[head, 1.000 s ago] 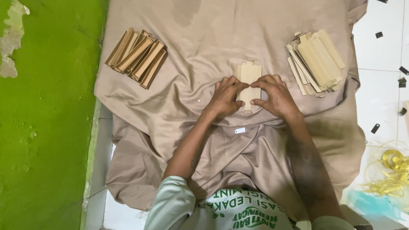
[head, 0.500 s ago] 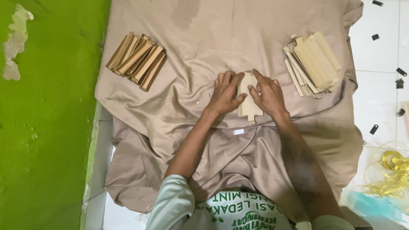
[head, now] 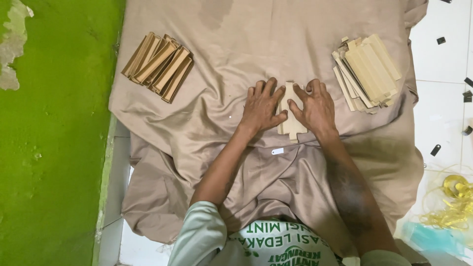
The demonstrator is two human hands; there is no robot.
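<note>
Flanking the pressed card blank (head: 290, 118), seemingly cardboard stacks (head: 158, 66) lie apart.

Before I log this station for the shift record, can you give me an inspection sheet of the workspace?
Surface: beige cloth, wrinkled, spread over a white tile floor.
Job's things: flat tan card piece on the cloth under both hands; folded pieces stacked at the person's left; flat pieces stacked at their right.
Clutter: small dark scraps on the tiles; yellow strip tangle; small white tag on the cloth.
Grippers: left hand and right hand press flat on the card piece, fingers spread.
Cables: nothing seen.
Surroundings: green wall with peeling paint at the person's left.
</note>
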